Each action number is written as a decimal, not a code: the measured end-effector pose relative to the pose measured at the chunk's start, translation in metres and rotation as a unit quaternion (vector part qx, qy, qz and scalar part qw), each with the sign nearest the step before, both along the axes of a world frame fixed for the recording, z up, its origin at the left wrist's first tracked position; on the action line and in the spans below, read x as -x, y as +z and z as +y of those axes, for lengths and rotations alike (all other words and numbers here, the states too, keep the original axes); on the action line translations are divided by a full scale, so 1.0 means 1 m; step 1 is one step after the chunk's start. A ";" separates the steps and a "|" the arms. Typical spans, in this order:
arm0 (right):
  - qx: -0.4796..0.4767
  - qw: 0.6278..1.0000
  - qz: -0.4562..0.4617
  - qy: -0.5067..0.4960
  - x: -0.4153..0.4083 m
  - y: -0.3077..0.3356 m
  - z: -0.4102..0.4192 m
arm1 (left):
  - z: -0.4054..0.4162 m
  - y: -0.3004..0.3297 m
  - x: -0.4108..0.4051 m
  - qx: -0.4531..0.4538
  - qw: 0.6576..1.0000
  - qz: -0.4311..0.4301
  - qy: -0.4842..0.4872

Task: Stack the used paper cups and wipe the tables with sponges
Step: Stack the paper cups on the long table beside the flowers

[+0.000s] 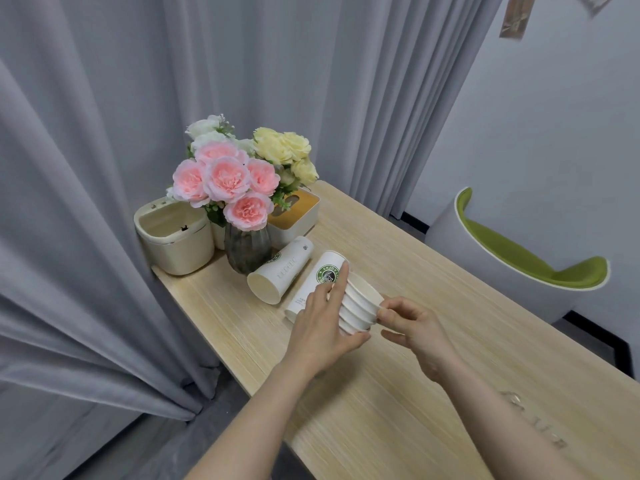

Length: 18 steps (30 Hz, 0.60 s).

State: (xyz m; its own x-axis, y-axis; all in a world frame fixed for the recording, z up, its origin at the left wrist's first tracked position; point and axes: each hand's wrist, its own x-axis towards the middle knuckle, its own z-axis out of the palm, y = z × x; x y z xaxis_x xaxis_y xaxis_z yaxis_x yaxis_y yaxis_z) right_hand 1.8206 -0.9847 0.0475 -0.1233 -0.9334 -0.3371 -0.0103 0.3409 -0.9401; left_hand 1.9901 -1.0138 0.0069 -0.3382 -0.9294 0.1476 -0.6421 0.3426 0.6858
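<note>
Cups were nested into a stack [356, 306] lying on its side mid-table [433, 393], and I had my left hand [320, 327] wrapped round it while my right hand [412, 327] pinched the rims. One loose cup [280, 275] lay tipped over near the vase [247, 247] at the far left corner.

Head-worn view, looking forward and down
It sits close above the surface [398, 393], facing the far curtain [104, 133], with both forearms entering from the near edge

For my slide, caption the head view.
Both hands nest paper cups into a stack on a wooden table; one cup lies loose.
</note>
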 end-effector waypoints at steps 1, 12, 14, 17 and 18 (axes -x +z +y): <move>-0.001 1.000 0.001 -0.001 -0.002 -0.002 -0.001 | -0.001 -0.002 -0.001 -0.009 1.000 0.007 -0.002; 0.011 0.998 0.023 0.058 -0.016 -0.018 -0.034 | -0.016 -0.014 -0.027 -0.011 0.998 0.045 0.045; 0.038 0.996 0.042 0.065 -0.015 -0.021 -0.050 | -0.019 -0.016 -0.038 -0.018 0.997 0.046 0.061; 0.057 0.984 0.149 0.077 -0.013 -0.038 -0.087 | -0.023 -0.018 -0.052 -0.029 0.996 0.037 0.070; 0.060 0.977 0.184 0.085 -0.014 -0.044 -0.100 | -0.024 -0.017 -0.056 -0.030 0.997 0.029 0.068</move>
State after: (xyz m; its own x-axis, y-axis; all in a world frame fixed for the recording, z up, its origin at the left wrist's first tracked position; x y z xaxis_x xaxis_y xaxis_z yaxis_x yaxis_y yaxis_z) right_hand 1.8347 -1.0848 0.0035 -0.0545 -0.9809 -0.1867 -0.4024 0.1927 -0.8949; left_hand 2.0459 -1.0383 -0.0097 -0.2014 -0.9739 0.1051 -0.6389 0.2119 0.7395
